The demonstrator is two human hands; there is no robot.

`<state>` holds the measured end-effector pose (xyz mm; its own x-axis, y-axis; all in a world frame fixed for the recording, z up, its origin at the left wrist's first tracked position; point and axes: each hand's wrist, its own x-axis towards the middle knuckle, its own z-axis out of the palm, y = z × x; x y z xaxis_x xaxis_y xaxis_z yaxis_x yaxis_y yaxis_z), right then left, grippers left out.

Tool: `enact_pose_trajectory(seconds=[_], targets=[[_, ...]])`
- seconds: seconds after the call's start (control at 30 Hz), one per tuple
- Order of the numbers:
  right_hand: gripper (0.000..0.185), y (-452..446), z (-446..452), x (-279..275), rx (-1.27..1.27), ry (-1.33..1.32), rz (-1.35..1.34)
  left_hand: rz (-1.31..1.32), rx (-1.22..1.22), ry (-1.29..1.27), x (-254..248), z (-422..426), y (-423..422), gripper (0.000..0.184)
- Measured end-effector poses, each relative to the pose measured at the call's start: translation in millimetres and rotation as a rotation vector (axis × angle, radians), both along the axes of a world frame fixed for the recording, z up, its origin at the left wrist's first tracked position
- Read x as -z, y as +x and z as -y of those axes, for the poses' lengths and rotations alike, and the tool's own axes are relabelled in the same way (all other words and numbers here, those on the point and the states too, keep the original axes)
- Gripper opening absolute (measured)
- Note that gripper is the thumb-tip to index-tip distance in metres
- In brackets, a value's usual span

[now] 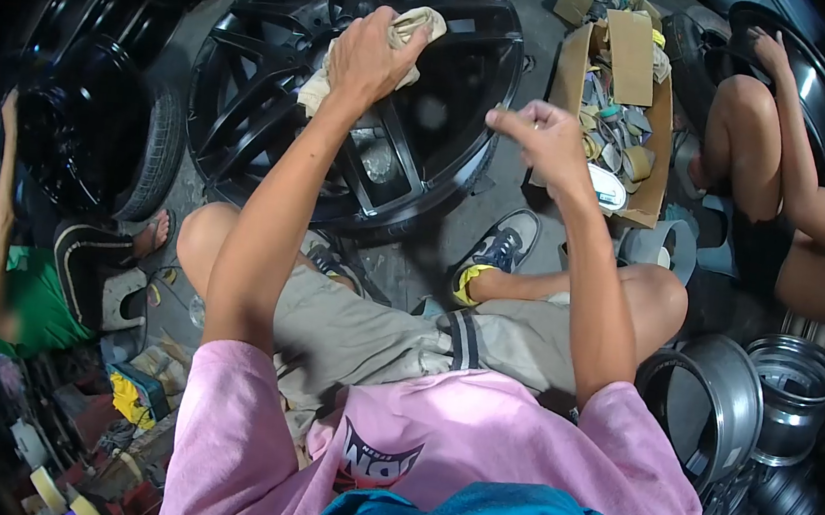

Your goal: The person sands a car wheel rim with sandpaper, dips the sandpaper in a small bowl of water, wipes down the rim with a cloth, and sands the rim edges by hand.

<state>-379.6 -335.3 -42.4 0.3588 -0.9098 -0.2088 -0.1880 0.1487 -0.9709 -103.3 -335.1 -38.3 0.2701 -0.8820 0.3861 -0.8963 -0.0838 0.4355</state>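
Note:
A large black wheel rim (373, 158) lies face up in front of my knees. Over its spokes, my left hand (368, 60) grips a cream cloth (314, 91), whose folds stick out on both sides of the fingers. My right hand (545, 141) is raised just off the rim's right edge, its fingers curled with the thumb pointing left. Whatever those fingers hold, if anything, is too small to tell.
A cardboard box (655, 152) of tape rolls and scraps stands right of the rim. One person (27, 292) sits at the left by a tyre (157, 150); another (792, 187) is at the right, beside a black rim. Silver rims (703, 414) stand at lower right.

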Motion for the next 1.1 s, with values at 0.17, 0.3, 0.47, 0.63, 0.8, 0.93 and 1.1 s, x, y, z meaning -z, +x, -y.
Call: enact_pose_trajectory(seconds=[0.17, 0.3, 0.47, 0.63, 0.8, 0.93, 1.1], targets=[[0.048, 3, -2, 8, 0.136, 0.001, -0.008, -0.018, -0.022, 0.032, -3, 2, -1, 0.054], [0.054, 15, -47, 15, 0.006, 0.043, -0.056, -0.015, -0.037, 0.060, -9, 1, -4, 0.053], [0.053, 13, -8, 15, 0.178, -0.064, -0.023, 0.010, -0.024, 0.043, -10, 4, -5, 0.052], [0.053, 24, -47, 28, 0.186, 0.043, 0.050, 0.019, -0.021, 0.033, -8, 1, -5, 0.051], [0.057, 28, -78, 41, 0.104, -0.030, 0.049, 0.025, -0.016, 0.021, -6, 3, -4, 0.050], [0.061, 24, -14, 38, 0.313, -0.170, 0.077, 0.027, -0.030, 0.051, -7, 3, -5, 0.052], [0.054, 30, -73, 27, 0.218, -0.061, 0.078, 0.014, -0.015, 0.029, -8, 3, -5, 0.053]])
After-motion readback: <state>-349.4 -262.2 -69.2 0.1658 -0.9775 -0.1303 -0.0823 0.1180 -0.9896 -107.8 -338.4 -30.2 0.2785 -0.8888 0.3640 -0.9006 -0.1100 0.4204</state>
